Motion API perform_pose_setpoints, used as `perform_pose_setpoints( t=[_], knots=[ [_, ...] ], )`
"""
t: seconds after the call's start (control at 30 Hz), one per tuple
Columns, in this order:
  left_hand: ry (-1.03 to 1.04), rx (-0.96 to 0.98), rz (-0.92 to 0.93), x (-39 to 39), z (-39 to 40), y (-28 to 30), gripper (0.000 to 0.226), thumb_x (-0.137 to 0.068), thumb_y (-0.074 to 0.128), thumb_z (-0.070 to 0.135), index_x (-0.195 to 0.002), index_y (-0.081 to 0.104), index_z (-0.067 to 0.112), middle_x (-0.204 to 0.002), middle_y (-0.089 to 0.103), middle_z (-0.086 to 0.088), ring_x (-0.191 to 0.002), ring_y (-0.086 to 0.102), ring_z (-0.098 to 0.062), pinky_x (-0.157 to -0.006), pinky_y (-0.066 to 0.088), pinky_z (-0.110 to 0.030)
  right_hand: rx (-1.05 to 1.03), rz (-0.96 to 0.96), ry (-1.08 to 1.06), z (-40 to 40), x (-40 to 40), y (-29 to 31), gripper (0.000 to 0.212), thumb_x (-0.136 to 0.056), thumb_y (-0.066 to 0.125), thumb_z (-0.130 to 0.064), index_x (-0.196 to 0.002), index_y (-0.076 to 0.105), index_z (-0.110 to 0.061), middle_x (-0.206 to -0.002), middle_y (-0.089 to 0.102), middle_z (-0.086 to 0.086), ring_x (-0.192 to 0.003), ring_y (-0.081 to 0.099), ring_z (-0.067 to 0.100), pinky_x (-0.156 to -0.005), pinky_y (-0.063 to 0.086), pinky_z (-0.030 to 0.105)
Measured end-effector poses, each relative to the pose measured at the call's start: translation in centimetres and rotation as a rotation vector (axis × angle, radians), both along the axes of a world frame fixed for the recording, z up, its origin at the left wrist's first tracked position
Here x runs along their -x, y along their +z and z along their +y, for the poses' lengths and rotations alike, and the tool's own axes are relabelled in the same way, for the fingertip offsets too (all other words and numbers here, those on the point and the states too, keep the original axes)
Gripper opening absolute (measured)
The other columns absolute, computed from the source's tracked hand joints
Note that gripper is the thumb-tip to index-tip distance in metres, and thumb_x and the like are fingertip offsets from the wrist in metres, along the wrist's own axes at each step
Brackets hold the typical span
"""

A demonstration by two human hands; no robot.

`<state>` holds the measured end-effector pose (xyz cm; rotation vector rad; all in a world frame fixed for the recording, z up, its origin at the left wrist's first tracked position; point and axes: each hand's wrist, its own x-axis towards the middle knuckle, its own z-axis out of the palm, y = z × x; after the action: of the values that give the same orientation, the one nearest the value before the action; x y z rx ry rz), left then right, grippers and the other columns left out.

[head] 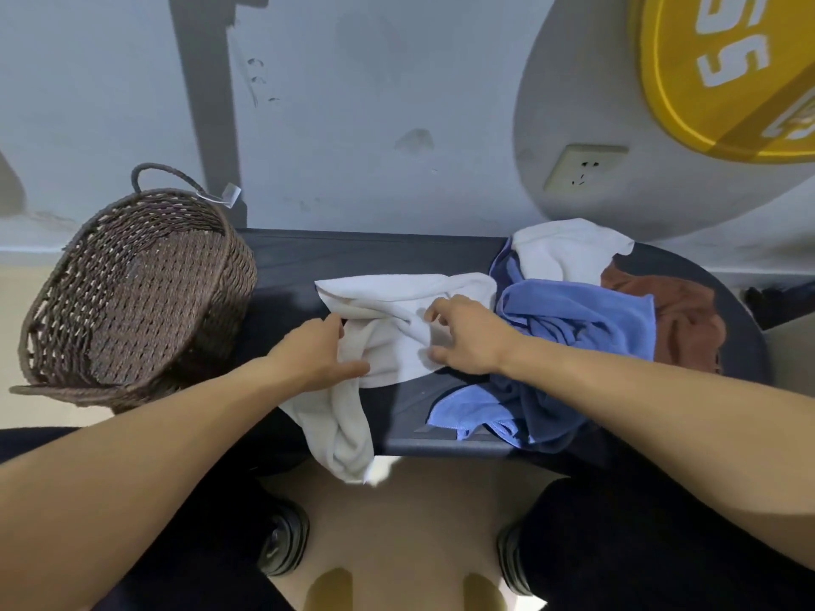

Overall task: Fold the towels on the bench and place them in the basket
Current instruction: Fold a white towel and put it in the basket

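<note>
White towel (388, 328) lies crumpled mid-desk (286, 258), one end hanging over the near edge. Left hand (317, 355) and right hand (467, 337) each pinch its cloth. Advise spreading it flat, corners squared, before folding; basket (132, 293) stands empty at left

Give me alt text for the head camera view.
Both hands, left hand and right hand, grip a crumpled white towel on a dark bench. A wicker basket sits left; blue, white and brown towels lie heaped right.
</note>
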<state>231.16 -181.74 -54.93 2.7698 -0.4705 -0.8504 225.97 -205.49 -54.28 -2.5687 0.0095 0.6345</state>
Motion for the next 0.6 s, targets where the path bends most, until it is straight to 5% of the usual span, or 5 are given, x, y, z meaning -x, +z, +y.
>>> perform_pose_setpoints(
  t=[0.13, 0.27, 0.37, 0.47, 0.6],
  knots=[
    [0.042, -0.050, 0.046, 0.1, 1.1, -0.1, 0.039, -0.075, 0.072, 0.043, -0.094, 0.055, 0.015, -0.089, 0.065, 0.000, -0.080, 0.061, -0.019, -0.065, 0.048, -0.036, 0.102, 0.032, 0.063, 0.4, 0.4, -2.6, 0.058, -0.088, 0.066, -0.043, -0.133, 0.047, -0.012, -0.127, 0.046, 0.011, -0.116, 0.047, 0.030, -0.098, 0.043, 0.041],
    [0.258, 0.047, 0.313, -0.4, 1.9, 0.3, 0.015, -0.078, 0.075, 0.020, -0.087, 0.067, 0.012, -0.082, 0.072, -0.006, -0.067, 0.069, -0.018, -0.052, 0.055, -0.030, 0.175, 0.044, 0.150, 0.8, -1.9, -2.0, 0.006, -0.086, 0.057, -0.013, -0.084, 0.051, -0.014, -0.098, 0.057, 0.010, -0.093, 0.054, 0.030, -0.075, 0.045, 0.033],
    [0.373, 0.102, 0.388, -0.3, 2.6, 0.5, 0.007, -0.081, 0.075, 0.012, -0.085, 0.069, 0.013, -0.085, 0.074, -0.006, -0.075, 0.072, -0.020, -0.061, 0.061, -0.033, 0.299, 0.192, 0.184, 0.5, -4.4, -0.3, 0.026, -0.080, 0.059, -0.005, -0.063, 0.046, -0.020, -0.072, 0.054, -0.002, -0.069, 0.052, 0.022, -0.052, 0.035, 0.025],
    [0.354, 0.032, 0.362, -0.1, 3.2, 0.5, 0.009, -0.083, 0.073, 0.019, -0.084, 0.071, 0.010, -0.078, 0.075, -0.007, -0.068, 0.074, -0.021, -0.070, 0.062, -0.040, 0.380, 0.473, 0.209, 0.6, -6.1, 0.6, 0.018, -0.079, 0.060, 0.001, -0.084, 0.070, -0.013, -0.092, 0.072, 0.008, -0.077, 0.067, 0.027, -0.066, 0.052, 0.029],
    [0.330, 0.000, 0.325, 0.0, 3.6, 0.6, 0.019, -0.083, 0.073, 0.031, -0.084, 0.070, 0.012, -0.071, 0.074, -0.004, -0.062, 0.073, -0.018, -0.065, 0.062, -0.033, 0.205, -0.012, 0.069, 2.5, -7.9, 0.2, 0.018, -0.089, 0.058, -0.019, -0.101, 0.066, -0.008, -0.100, 0.070, 0.009, -0.092, 0.065, 0.030, -0.075, 0.053, 0.034]
  ],
)
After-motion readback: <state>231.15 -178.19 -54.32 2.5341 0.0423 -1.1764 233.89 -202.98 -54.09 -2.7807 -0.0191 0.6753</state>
